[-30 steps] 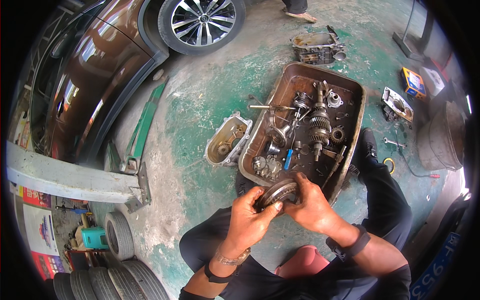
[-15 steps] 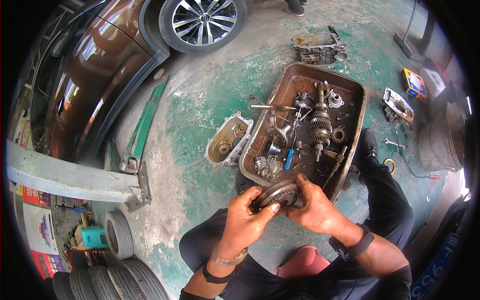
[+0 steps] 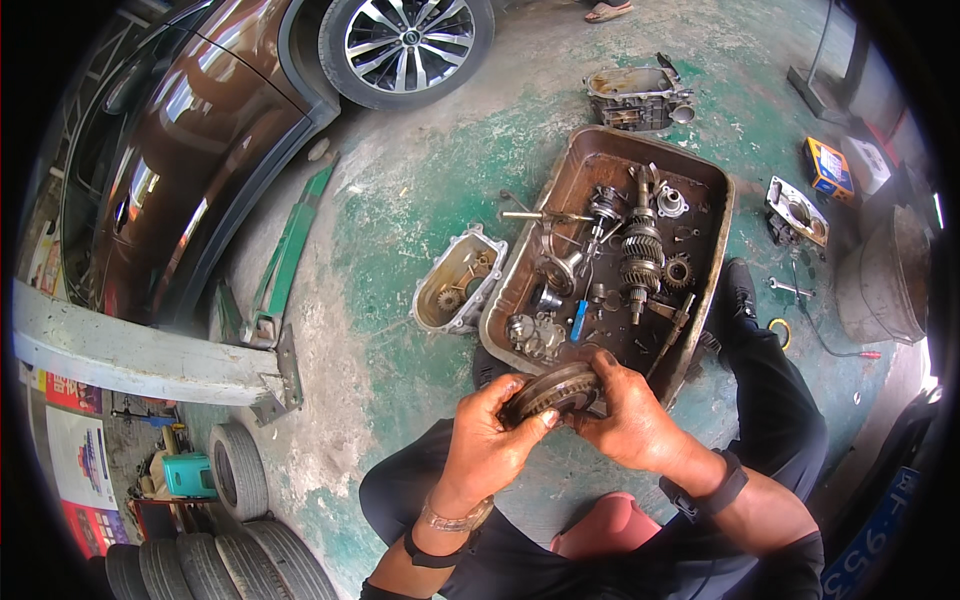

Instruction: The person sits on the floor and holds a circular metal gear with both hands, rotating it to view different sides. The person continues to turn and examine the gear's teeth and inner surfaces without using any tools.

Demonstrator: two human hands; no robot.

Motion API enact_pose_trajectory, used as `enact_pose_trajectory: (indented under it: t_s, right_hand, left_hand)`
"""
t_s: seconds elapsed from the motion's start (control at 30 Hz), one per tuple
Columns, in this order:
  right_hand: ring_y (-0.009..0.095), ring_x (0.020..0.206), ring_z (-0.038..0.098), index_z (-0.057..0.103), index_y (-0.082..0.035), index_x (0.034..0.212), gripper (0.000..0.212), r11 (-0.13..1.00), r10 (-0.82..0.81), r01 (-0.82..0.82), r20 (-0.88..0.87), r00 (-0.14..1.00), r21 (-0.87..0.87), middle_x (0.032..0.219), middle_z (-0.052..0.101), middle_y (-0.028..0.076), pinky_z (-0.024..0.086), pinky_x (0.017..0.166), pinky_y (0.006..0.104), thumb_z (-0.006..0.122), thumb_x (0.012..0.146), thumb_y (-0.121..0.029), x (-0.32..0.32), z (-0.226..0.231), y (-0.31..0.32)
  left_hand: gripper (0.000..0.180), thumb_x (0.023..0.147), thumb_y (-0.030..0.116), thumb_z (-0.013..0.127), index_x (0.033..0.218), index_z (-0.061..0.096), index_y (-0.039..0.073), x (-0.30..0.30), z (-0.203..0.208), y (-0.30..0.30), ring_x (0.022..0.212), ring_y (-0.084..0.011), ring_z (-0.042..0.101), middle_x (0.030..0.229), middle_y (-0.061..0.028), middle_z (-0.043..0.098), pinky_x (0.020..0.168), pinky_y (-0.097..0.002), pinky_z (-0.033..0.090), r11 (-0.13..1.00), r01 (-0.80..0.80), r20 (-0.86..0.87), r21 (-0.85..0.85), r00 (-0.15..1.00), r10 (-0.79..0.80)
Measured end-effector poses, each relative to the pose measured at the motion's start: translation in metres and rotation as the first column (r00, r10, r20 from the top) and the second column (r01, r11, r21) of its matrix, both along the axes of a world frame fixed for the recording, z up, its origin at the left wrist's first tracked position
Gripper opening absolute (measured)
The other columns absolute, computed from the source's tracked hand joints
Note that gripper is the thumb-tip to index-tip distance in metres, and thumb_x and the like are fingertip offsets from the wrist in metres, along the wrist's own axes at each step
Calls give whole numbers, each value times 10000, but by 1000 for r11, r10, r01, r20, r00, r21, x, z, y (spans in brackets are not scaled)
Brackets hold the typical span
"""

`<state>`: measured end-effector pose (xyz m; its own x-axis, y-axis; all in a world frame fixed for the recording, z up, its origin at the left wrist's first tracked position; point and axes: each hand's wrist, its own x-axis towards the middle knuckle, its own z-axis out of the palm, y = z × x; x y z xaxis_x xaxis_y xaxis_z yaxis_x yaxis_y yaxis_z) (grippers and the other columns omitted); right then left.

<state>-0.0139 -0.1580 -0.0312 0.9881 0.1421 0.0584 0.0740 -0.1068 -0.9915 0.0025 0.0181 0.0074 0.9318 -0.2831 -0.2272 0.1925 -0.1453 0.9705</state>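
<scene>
Between my two hands I hold a dark, oily round gear (image 3: 556, 393), tilted, in front of the near end of a parts tray. My left hand (image 3: 492, 432) grips its left side, thumb on the near face. On its right side my right hand (image 3: 628, 412) is closed, fingers over the far rim. Beyond them lies the rusty brown tray (image 3: 718, 255) with a gear shaft (image 3: 641, 245), a loose gear (image 3: 678, 270), a blue-handled screwdriver (image 3: 579, 320), a shift fork (image 3: 556, 262) and a small metal housing (image 3: 537, 336).
Left of the tray sits an open metal casing (image 3: 432, 300); another casing (image 3: 640, 97) stands behind it. On the right are a metal plate part (image 3: 797, 211), a wrench (image 3: 791, 287) and a bucket (image 3: 880, 285). A brown car (image 3: 200, 140), a green lift arm (image 3: 293, 235) and tyres (image 3: 240, 470) are to the left.
The gear in my hands has turned slightly, so more of its toothed rim shows. At the far top, a bystander's foot has shifted. My forearms stay nearly in place.
</scene>
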Motion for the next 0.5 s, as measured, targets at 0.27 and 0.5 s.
enact_pose_trajectory:
  t_s: [0.27,0.5]
  right_hand:
    - [357,935,662,473,74,1187,465,1000,8,-9,-61,998,-12,979,649,231,519,785,386,626,751,27,0,1,0]
    - [389,912,659,496,64,1095,380,999,-42,39,-76,996,-38,936,648,243,523,757,409,639,747,11,-2,-4,5]
  left_hand:
    - [188,825,-34,681,1005,628,-36,0,-1,0,754,-51,554,838,-14,638,665,-219,473,1000,2,6,28,1000,-2]
    - [183,828,-47,673,1006,632,-35,0,-2,-1,780,-57,582,864,-24,655,688,-228,496,1000,5,-56,14,998,-4]
